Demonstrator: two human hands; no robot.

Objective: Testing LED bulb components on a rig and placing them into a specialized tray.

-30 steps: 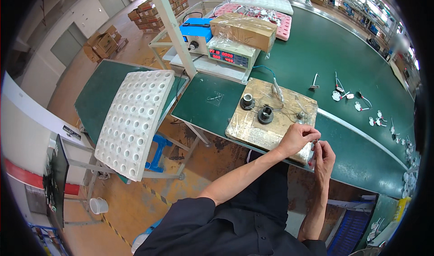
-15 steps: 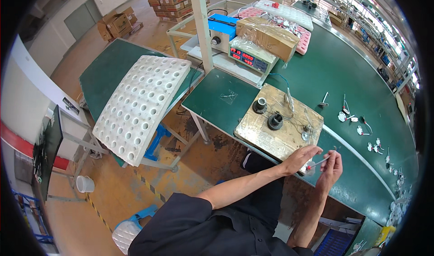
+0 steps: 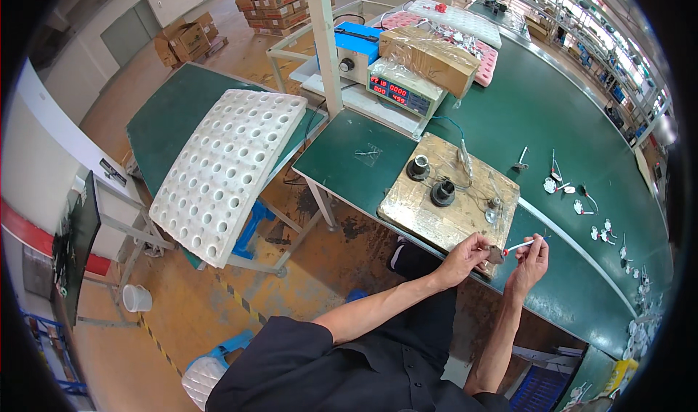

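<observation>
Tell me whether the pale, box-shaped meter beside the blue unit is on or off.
On: the pale, box-shaped meter shows glowing red digits on its front panel.

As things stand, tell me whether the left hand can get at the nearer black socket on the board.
Probably yes: only bare board seems to lie between the left hand and the nearer black socket, though that hand holds a small brownish part.
</observation>
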